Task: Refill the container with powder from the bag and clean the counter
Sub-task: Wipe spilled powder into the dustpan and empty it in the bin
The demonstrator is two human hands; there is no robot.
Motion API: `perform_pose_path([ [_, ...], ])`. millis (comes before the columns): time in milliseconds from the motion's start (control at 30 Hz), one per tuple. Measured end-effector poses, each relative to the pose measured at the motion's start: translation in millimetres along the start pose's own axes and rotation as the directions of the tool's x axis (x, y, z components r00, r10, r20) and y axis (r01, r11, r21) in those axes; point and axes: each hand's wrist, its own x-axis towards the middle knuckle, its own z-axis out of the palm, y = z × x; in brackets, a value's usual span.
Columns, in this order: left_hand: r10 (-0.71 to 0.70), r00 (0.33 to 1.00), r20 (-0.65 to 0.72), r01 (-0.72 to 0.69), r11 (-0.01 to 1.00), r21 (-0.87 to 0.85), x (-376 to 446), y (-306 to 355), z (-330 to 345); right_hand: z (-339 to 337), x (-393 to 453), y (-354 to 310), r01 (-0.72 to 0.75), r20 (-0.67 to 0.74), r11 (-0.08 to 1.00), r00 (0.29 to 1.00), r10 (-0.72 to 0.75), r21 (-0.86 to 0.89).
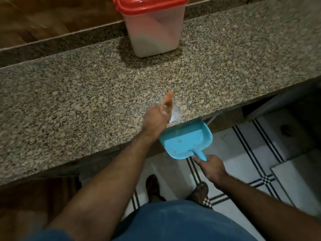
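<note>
Head view looks down on a granite counter [86, 94]. The left hand [159, 117] lies on its edge with fingers stretched out and flat, holding nothing, just beside a small white patch of powder [174, 114] near the counter's front edge. The right hand [211, 168] is closed around the handle of a blue dustpan [186, 140], whose open mouth sits under the edge, right below the powder.

To do this step well, I think the pan's lip should press against the counter edge so no gap is left, and the left hand should sweep slowly, with its side flat on the stone, so the fine powder does not fly up or fall to the floor.

At the back of the counter stands the container [152, 28], well apart from the hands. It is translucent, with a red lid [149, 6] on, and shows white powder in its lower part.
</note>
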Motion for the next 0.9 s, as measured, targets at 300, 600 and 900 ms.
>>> perform_pose_path([
  [300, -0.183, 0.860, -0.477, 0.430, 0.763, 0.482, -7.2, -111.3, -30.5, -59.0, 41.1, 11.4, 0.032, 0.090, 0.999, 0.995, -0.030, -0.015],
  [600, -0.122, 0.992, -0.027, 0.115, 0.979, -0.167, 50.5, 75.9, 126.8, -77.6, 45.1, 14.2, 0.015, 0.136, 1.000, 0.991, -0.018, 0.019],
  [900, 0.304, 0.868, 0.392, -0.337, 0.941, 0.016, 137.5, 210.6, 238.8, -119.8, 57.4, 30.5, -0.042, 0.065, 0.999, 0.997, 0.041, 0.017],
])
